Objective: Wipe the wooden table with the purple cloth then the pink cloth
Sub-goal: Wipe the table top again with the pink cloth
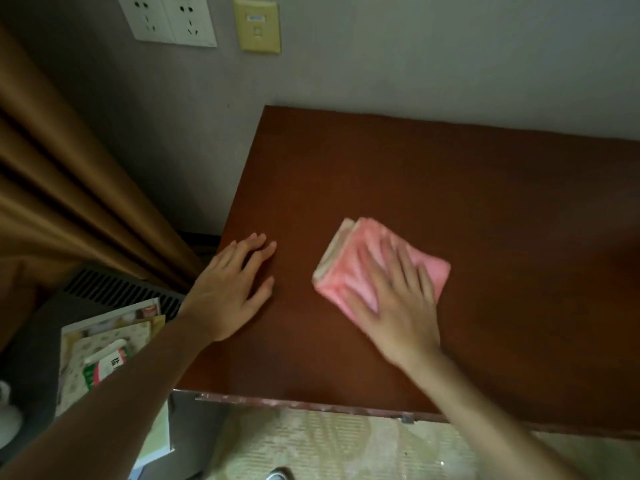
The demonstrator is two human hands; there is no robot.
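A folded pink cloth (349,258) lies on the dark reddish wooden table (450,188), a little left of its middle. My right hand (398,299) lies flat on top of the cloth with its fingers spread, pressing it onto the wood; the hand looks slightly blurred. My left hand (235,282) rests on the table near its left edge with its fingers straight, holding nothing. No purple cloth is in view.
A grey wall with sockets (173,19) runs behind the table. Brown curtains (62,188) hang at the left. Below them a dark unit (114,292) carries papers and packets (104,355). Patterned floor (329,448) shows under the table's chipped front edge.
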